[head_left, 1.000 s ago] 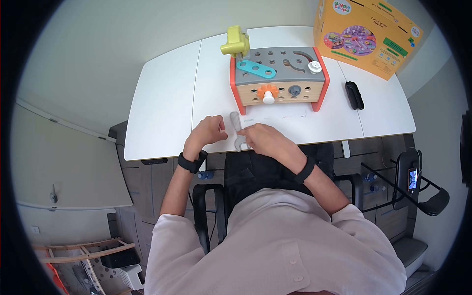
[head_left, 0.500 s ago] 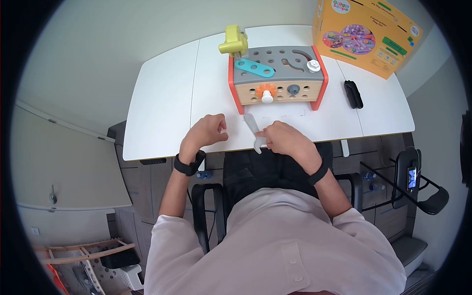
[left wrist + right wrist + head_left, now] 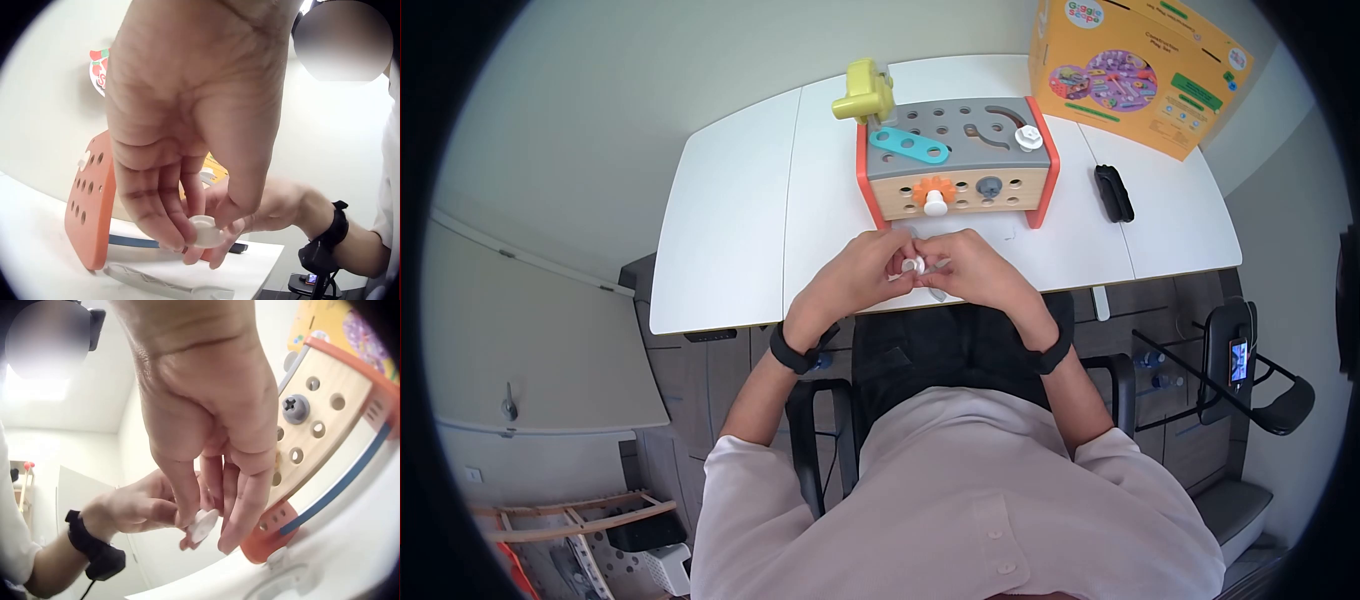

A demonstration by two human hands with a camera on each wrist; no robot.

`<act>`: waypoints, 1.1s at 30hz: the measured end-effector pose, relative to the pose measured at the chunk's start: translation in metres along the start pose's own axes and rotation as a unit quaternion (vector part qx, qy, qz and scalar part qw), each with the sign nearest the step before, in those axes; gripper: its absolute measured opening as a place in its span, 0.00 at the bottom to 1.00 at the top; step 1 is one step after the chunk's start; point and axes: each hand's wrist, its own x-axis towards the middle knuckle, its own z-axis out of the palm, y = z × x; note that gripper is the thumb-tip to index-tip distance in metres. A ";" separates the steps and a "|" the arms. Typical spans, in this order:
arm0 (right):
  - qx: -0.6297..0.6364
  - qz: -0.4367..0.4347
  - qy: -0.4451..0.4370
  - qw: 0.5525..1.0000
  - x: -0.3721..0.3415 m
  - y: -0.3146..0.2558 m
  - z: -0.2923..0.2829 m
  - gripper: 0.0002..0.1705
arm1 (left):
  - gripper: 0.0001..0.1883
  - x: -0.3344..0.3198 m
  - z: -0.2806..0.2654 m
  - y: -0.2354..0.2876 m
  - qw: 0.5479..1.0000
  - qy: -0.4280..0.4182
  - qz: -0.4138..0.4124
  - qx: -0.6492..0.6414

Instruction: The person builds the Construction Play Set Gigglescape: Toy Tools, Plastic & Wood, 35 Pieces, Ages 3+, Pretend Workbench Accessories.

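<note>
A small white round piece (image 3: 913, 265) is between both hands near the table's front edge. My left hand (image 3: 852, 278) pinches the piece (image 3: 207, 231) between thumb and fingers. From the other side my right hand (image 3: 982, 274) grips it too, its thumb against the piece (image 3: 204, 526) in the right wrist view. Beneath the hands a grey wrench (image 3: 156, 284) lies on the table, mostly covered in the head view. Behind them stands the toy workbench (image 3: 1000, 206), with an orange gear (image 3: 933, 186), a white knob and a grey screw on its front.
On the workbench top are a turquoise strip (image 3: 909, 146), a yellow-green piece (image 3: 864, 91) and a white nut (image 3: 1028, 138). A black case (image 3: 1113, 194) lies on the table (image 3: 725, 210) at the right, and an orange box (image 3: 1140, 75) stands at the back right.
My right hand has left the wrench, and the two hands have come together around the white piece. The wrench had shifted right under the right hand's fingers before that.
</note>
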 end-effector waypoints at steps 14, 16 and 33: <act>-0.094 0.096 0.069 0.988 -0.010 0.026 -0.005 0.18 | 0.18 0.003 0.014 -0.004 0.999 -0.027 0.026 -0.027; -0.137 0.122 0.098 0.978 -0.013 0.036 -0.008 0.16 | 0.22 0.000 0.015 -0.008 0.996 -0.061 0.022 0.056; -0.221 0.188 0.170 0.942 -0.025 0.063 -0.021 0.15 | 0.30 0.005 0.032 -0.007 0.980 -0.148 0.016 0.131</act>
